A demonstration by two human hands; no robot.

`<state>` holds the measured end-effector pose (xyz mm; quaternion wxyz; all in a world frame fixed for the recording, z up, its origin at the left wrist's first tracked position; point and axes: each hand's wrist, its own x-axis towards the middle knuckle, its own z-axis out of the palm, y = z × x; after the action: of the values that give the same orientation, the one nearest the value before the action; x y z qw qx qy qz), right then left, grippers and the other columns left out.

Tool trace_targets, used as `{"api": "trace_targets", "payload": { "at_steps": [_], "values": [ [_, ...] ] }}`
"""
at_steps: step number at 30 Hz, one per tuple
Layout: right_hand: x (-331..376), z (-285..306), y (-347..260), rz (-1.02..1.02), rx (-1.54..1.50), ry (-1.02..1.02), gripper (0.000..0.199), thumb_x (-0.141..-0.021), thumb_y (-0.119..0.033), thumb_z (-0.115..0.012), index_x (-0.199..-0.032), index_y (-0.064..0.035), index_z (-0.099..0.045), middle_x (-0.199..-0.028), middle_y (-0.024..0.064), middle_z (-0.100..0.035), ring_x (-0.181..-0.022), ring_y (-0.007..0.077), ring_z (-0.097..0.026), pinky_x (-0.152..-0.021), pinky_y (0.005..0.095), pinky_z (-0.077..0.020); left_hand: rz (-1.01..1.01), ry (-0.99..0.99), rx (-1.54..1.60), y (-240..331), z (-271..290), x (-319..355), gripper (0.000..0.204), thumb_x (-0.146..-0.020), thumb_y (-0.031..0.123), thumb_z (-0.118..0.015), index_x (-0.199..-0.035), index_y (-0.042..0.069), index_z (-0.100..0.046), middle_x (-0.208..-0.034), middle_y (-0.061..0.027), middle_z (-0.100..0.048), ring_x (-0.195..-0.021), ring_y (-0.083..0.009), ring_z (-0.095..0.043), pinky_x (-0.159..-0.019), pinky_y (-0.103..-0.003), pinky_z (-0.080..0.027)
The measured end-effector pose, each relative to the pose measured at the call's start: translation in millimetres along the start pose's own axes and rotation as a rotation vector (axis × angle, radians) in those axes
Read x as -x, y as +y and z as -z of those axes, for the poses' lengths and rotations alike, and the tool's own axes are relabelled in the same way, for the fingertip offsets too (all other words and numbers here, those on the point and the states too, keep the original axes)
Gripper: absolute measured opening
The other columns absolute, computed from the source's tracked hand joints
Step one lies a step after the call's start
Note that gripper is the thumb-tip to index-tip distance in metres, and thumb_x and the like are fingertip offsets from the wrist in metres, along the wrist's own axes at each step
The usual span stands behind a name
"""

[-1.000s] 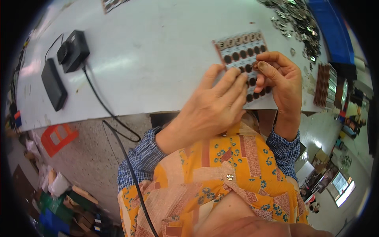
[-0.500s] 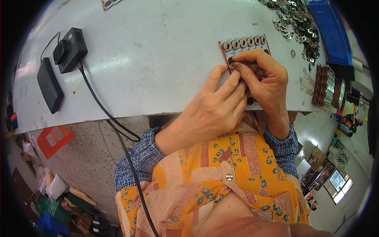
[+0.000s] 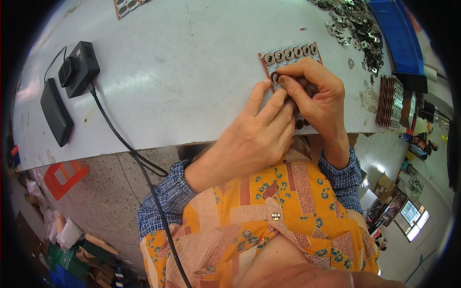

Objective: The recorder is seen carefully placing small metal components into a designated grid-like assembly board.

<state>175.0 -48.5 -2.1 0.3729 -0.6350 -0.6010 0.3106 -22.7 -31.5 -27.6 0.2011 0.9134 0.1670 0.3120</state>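
A panel of joined small circuit boards lies near the table's front edge, its far row filled with round metal clips. At the left end of the row nearer to me, my right hand pinches a small dark round clip between thumb and forefinger, against the board. The other right fingers are curled under. My left hand rests with fingers stretched out, forefinger tip at the panel's left edge and the other fingertips over the panel. Both hands hide much of its near part.
A heap of loose metal clips lies far right beside a blue bin. Stacked panels stand at the right edge. On the left are a black box device, a flat black case and a cable. Another panel shows far off.
The dark round clip, earlier raised and tilted at my right fingertips, now sits flatter against the board. My left hand stays nearly in place. The whole view has shifted slightly.
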Motion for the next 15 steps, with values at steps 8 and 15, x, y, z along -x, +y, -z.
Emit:
{"api": "trace_targets", "payload": {
  "at_steps": [8, 15],
  "values": [
    [-5.3, 5.1, 2.1, 0.089, -0.038, -0.085, 0.022, -0.097, 0.012, -0.072, -0.115, 0.0024, -0.081, -0.096, 0.0018, -0.069, -0.083, 0.0066, -0.063, -0.067, 0.0225, -0.0475, -0.001, 0.004, 0.058, 0.6, 2.2, -1.8, 0.041, -0.076, 0.015, -0.083, -0.109, -0.007, -0.075, -0.126, -0.0217, -0.073, -0.132, -0.0407, -0.065, -0.119, -0.066, -0.047],
    [15.1, 34.9, 18.4, -0.027, 0.103, 0.429, 0.022, -0.102, 0.007, -0.074, -0.122, 0.0007, -0.081, -0.099, -0.0014, -0.074, -0.093, 0.0037, -0.066, -0.075, 0.0196, -0.0524, 0.070, -0.033, 0.092, 1.8, 8.9, -9.4, 0.051, -0.077, 0.020, -0.088, -0.120, -0.006, -0.075, -0.136, -0.0171, -0.073, -0.130, -0.0364, -0.067, -0.117, -0.063, -0.048]
  ]
}}
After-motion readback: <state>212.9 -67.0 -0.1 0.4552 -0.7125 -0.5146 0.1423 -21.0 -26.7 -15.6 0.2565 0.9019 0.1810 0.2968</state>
